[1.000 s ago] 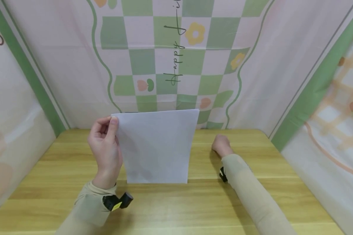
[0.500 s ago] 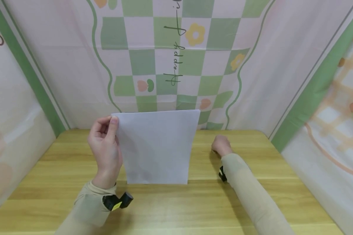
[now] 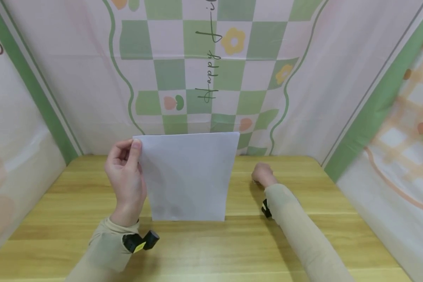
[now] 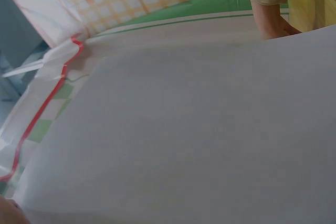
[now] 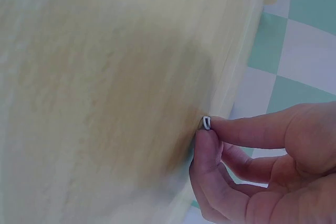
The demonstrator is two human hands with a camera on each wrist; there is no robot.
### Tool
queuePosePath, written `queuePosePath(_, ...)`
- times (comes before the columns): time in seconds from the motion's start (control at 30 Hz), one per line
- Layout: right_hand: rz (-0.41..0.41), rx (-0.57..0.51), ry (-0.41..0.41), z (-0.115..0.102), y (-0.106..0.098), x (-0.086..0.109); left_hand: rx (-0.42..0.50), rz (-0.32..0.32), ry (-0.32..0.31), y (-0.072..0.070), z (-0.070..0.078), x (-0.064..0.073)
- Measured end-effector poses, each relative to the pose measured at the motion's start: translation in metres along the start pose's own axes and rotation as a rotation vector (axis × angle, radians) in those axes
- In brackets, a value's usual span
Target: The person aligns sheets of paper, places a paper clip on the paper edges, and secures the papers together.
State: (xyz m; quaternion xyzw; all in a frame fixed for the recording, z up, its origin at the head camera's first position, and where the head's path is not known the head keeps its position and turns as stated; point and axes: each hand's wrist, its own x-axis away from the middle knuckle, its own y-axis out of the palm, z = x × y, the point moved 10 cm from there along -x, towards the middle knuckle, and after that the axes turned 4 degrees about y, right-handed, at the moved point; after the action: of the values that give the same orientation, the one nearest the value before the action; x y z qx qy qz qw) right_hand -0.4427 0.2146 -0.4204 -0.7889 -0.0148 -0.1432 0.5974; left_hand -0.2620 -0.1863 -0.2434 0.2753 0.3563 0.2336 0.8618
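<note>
Blank white paper [image 3: 188,178] stands raised in the middle of the head view, its face turned toward me. My left hand [image 3: 127,178] pinches its upper left corner between thumb and fingers. The same paper [image 4: 178,129] fills most of the left wrist view, with only a bit of that hand at the lower left corner. Farther right, my right hand [image 3: 263,174] is low over the back of the table. Between its thumb and index fingertip is a small silver loop, like the end of a paper clip [image 5: 206,123]; the fingers hide the rest.
The wooden table [image 3: 197,250] spans the head view. A patterned cloth [image 3: 197,74] hangs behind its back edge, with more cloth at both sides. Each sleeve carries a black wrist camera, such as the left wrist camera [image 3: 140,241].
My right hand has shifted very slightly left. The left hand keeps its pinch on the paper, which stays almost still.
</note>
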Motion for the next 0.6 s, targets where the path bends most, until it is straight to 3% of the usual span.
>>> queuePosePath(0.23, -0.048, 0.0, -0.039, -0.0026, 0.0055, -0.0003, -0.018, 0.002, 0.005, -0.0009, -0.0001, -0.0005)
queuePosePath(0.37, -0.081, -0.047, -0.018, 0.001, 0.0092, -0.0008, -0.007, 0.0, 0.014, -0.0006, -0.0002, -0.0012)
queuePosePath(0.6, -0.086, -0.058, -0.027, 0.003, 0.0095, -0.0006, -0.007, 0.004, 0.012, -0.0007, -0.0007, -0.0013)
